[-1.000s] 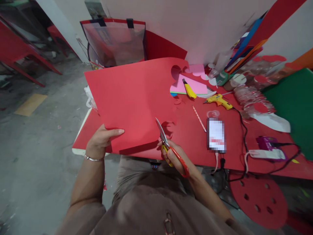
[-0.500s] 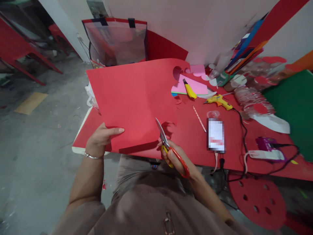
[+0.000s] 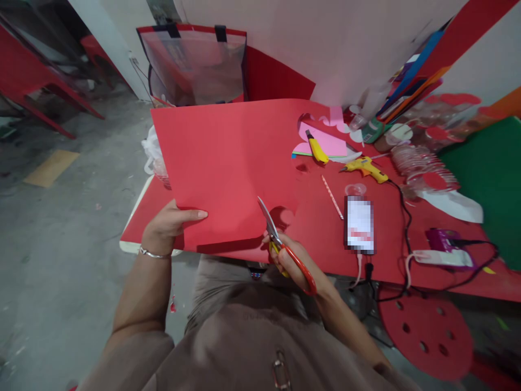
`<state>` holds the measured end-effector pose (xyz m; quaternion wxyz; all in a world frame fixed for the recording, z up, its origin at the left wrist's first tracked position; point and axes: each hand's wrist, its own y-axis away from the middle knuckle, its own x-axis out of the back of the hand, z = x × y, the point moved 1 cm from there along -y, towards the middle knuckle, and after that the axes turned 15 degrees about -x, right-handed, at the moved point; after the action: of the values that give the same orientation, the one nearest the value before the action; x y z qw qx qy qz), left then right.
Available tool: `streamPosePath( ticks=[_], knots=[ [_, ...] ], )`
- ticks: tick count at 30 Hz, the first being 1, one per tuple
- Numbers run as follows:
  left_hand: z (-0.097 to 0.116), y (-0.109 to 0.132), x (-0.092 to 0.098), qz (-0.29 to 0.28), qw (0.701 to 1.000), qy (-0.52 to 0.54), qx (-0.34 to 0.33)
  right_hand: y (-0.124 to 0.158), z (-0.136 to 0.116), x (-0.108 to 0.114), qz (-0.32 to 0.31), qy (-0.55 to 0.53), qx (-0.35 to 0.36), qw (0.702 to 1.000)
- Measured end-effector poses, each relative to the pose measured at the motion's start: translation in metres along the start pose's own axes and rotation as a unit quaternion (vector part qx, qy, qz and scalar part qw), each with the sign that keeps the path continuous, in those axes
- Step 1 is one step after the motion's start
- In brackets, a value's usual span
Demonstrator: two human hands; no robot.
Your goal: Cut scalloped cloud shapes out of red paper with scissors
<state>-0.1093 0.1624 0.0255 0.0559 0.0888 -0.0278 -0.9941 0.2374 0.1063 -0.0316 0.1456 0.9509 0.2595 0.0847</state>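
My left hand (image 3: 171, 225) grips the near left corner of a large red paper sheet (image 3: 228, 163), thumb on top. The sheet lies tilted over the left part of the red table (image 3: 321, 239). My right hand (image 3: 291, 260) is closed in the handles of red-and-yellow scissors (image 3: 280, 244). Their blades point up into the sheet's near right edge, beside a scalloped cut. A bangle sits on my left wrist.
On the table lie a yellow utility knife (image 3: 316, 147) on pink paper (image 3: 325, 142), a yellow glue gun (image 3: 364, 167), a pencil (image 3: 332, 197), a phone (image 3: 359, 224) with cable, and a purple device (image 3: 445, 239). Clear lids (image 3: 419, 163) and coloured sheets stand right. A clear bag (image 3: 195, 62) stands behind.
The red sheet has turned and slid to the right, now covering more of the pink paper and the cut-out notch at its far edge. My left hand rose slightly with it.
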Motion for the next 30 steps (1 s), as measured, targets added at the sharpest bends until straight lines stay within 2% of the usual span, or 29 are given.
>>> streamPosePath(
  ticks=[6, 19, 23, 30],
  knots=[
    [-0.002, -0.003, 0.002, -0.011, 1.0, -0.004, -0.019, -0.001, 0.007, 0.002, -0.01, -0.015, -0.016, 1.0],
    [-0.002, -0.007, 0.009, -0.032, 0.999, -0.003, -0.007, 0.0, 0.008, 0.0, -0.004, -0.015, -0.047, 0.999],
    [-0.001, -0.009, 0.007, -0.054, 0.998, -0.014, -0.006, 0.0, 0.003, 0.001, -0.025, -0.022, -0.053, 0.998],
    [0.004, -0.006, -0.002, -0.041, 0.999, -0.015, -0.011, 0.002, 0.002, 0.002, -0.022, -0.011, -0.06, 0.998]
  ],
)
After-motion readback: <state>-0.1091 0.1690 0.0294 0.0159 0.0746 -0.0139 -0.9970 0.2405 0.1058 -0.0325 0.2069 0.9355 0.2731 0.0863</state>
